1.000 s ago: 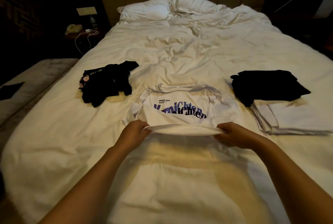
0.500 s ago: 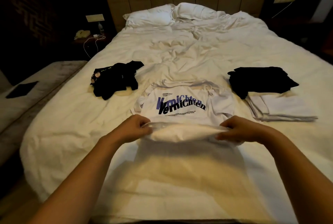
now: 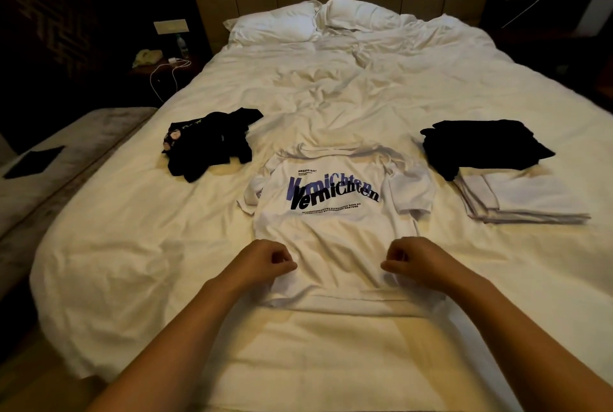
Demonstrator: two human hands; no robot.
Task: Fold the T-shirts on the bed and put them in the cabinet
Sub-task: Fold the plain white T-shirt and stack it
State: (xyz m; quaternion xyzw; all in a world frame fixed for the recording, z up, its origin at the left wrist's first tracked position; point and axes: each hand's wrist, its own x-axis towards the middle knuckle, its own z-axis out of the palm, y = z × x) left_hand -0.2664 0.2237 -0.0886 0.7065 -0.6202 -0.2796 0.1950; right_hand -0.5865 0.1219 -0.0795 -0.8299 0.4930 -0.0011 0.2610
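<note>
White printed T-shirt (image 3: 335, 229) lies flat, print up, on the near middle of the bed (image 3: 331, 96), collar toward the pillows (image 3: 318, 18). Sleeves look tucked in already, hem nearest the person.

Left hand (image 3: 265, 262) and right hand (image 3: 414, 260) sit on the lower part of the shirt, one each side. Fingers are curled, thumbs pointing inward. They seem to be pinching fabric, but I can't tell for sure from here.

Step, my read: mid-fold on this shirt, smoothing or setting up the bottom-to-top fold.

Next move likely needs both hands to take the hem corners evenly and carry them up to the collar, keeping the sides square.

Folded stack (image 3: 504, 176) on the right: black on top of white. Unfolded black shirt (image 3: 209, 149) bunched on the left, not yet done. Cabinet not in sight.
</note>
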